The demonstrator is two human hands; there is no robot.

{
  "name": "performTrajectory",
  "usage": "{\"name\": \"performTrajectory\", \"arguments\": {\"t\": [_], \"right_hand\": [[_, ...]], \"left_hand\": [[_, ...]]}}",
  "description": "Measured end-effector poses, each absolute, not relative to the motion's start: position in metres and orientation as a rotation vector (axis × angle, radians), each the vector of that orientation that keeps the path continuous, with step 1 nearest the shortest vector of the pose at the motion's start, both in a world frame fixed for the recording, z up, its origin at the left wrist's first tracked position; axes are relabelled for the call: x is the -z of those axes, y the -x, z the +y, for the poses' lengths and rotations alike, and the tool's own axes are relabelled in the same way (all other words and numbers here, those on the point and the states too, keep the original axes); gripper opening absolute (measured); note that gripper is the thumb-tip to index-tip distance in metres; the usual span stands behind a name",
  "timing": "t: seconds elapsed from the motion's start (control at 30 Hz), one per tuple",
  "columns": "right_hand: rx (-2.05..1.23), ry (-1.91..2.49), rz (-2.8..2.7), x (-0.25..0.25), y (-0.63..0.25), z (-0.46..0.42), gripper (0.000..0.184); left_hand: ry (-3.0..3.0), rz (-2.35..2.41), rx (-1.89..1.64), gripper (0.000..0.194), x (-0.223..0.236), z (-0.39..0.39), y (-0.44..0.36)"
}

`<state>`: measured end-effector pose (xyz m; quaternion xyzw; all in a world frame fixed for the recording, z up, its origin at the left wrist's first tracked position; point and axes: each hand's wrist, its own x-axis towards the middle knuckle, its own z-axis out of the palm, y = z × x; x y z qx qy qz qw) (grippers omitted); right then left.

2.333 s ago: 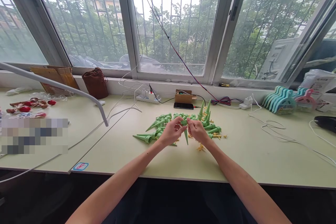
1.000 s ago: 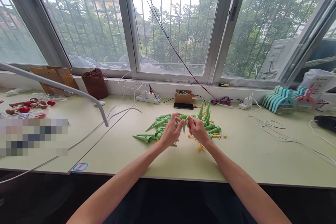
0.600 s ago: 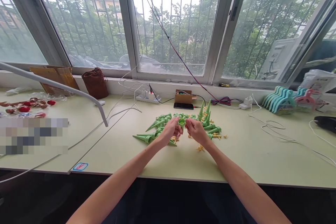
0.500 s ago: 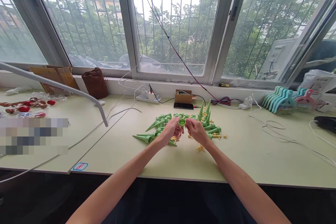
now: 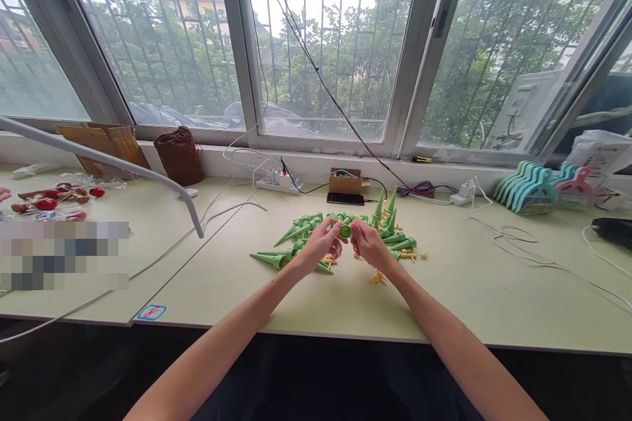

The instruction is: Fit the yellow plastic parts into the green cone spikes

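Between my two hands is a green plastic plant-watering spike, its round end turned toward me. My left hand is closed around its left side. From the right, the fingertips of my right hand are pinched at the edge of the same piece; whether a small part sits in that pinch is hidden. Around my hands lie several more green spikes, some on their sides, and a few stand upright behind my right hand. Small yellow plastic pieces are scattered among them and in front.
A black phone and a small cardboard box are behind the pile. A white power strip and cables run along the sill. Teal hangers stand at right. A grey curved tube crosses the left side, near red beaded items.
The spike's round end has shifted slightly right and turned between my hands. At the far left edge, another person's fingertips have come into view.
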<state>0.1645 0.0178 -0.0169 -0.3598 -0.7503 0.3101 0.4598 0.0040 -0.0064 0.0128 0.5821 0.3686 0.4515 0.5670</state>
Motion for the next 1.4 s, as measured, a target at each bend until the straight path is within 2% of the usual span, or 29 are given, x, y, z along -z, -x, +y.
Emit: {"name": "performTrajectory", "arguments": {"t": [0.3, 0.97, 1.4], "right_hand": [[-0.840, 0.877, -1.824, 0.016, -0.165, 0.017, 0.043], [-0.614, 0.969, -1.826, 0.012, -0.167, 0.017, 0.055], [-0.542, 0.954, -1.811, 0.017, -0.163, 0.022, 0.056]], "left_hand": [[-1.429, 0.854, -1.074, 0.047, -0.013, -0.008, -0.001], [-1.812, 0.829, -1.037, 0.046, 0.002, -0.007, -0.001], [-1.985, 0.931, -1.082, 0.042, 0.003, -0.007, -0.002]]}}
